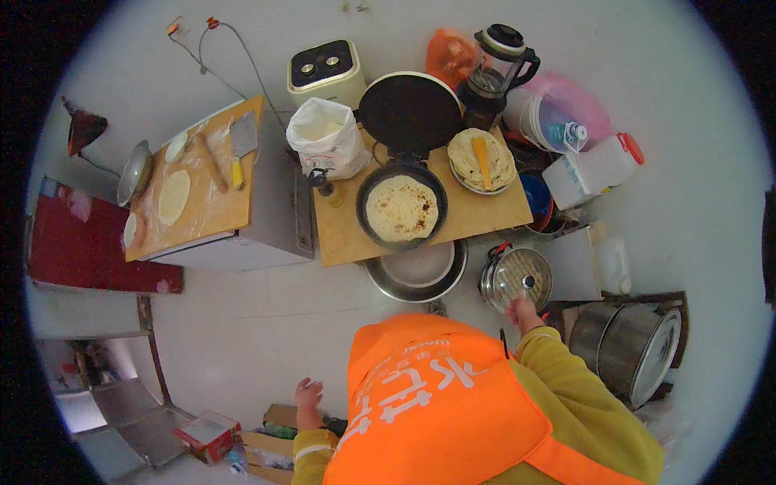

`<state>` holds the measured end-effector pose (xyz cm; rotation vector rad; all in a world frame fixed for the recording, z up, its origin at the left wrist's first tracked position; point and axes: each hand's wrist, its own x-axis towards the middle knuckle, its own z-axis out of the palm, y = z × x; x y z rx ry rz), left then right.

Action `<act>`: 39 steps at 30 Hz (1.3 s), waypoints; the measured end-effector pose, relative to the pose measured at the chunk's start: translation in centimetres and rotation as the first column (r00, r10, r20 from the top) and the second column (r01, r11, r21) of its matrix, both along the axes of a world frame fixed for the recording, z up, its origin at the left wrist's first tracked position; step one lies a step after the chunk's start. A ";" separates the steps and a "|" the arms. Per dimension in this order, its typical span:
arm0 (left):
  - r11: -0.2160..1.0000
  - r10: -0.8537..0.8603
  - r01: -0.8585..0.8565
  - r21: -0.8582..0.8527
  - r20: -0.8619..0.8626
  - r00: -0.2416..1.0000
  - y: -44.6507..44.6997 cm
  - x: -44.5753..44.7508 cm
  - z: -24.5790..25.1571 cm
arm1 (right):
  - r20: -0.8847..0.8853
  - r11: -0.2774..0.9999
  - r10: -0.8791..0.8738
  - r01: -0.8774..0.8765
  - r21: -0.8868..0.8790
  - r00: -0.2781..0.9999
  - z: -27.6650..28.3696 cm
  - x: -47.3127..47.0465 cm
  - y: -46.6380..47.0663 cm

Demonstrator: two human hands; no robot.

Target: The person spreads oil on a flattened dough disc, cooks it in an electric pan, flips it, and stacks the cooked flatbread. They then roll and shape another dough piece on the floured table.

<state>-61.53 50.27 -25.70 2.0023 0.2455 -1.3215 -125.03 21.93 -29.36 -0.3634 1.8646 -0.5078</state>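
Note:
My right hand (522, 311) is at the near edge of a steel pot with a glass lid (526, 276), close below the lid's black knob; whether it grips anything is unclear. My left hand (308, 393) hangs low over the floor, fingers partly curled, with no object visible in it. Before me an electric griddle stands with its black upper plate (412, 112) raised, and a browned flatbread (402, 208) lies in its lower pan. To the right of it, a stack of flatbreads (470, 151) on a plate carries a yellow spatula (481, 159).
On the floured board (233, 212) at left are a rolling pin (212, 163), a dough round (174, 197) and a cleaver (244, 134). A blender (492, 66), white bag (325, 142) and oil bottle (327, 189) surround the griddle. A large basin (417, 294) sits below; a steel drum (612, 348) stands right.

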 end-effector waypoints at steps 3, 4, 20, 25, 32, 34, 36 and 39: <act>1.000 -0.020 0.020 0.018 0.019 1.000 -0.3 -0.4 0.6 | 0.005 0.999 -0.044 0.044 0.008 0.999 -0.3 0.1 -0.3; 0.998 -0.045 0.043 0.036 0.051 0.998 -0.3 -0.6 0.8 | 0.022 0.998 -0.060 0.060 0.020 0.998 -0.4 0.1 -0.4; 0.992 -0.105 0.098 0.083 0.079 0.991 -0.9 -2.4 2.6 | 0.025 0.993 -0.077 0.074 0.096 0.997 0.0 0.4 -1.9; 0.989 -0.114 0.105 0.107 0.075 0.991 -0.5 -2.5 2.3 | 0.005 0.992 -0.071 0.070 0.107 0.997 -0.3 0.1 -1.7; 0.993 -0.092 0.087 0.078 0.071 0.993 0.2 -2.8 2.1 | 0.012 0.993 0.078 -0.079 0.090 0.997 -0.9 -0.9 -1.5; 0.991 -0.098 0.090 0.101 0.079 0.992 0.2 -2.8 2.1 | 0.011 0.993 0.075 -0.076 0.093 0.997 -1.1 -0.9 -1.5; 0.992 -0.097 0.090 0.091 0.080 0.992 0.2 -2.8 2.1 | 0.004 0.992 0.069 -0.069 0.103 0.998 -1.2 -0.6 -1.6; 0.991 -0.108 0.100 0.093 0.086 0.990 0.1 -2.9 2.2 | -0.080 0.995 0.037 -0.029 0.094 0.996 -1.2 -0.1 -1.7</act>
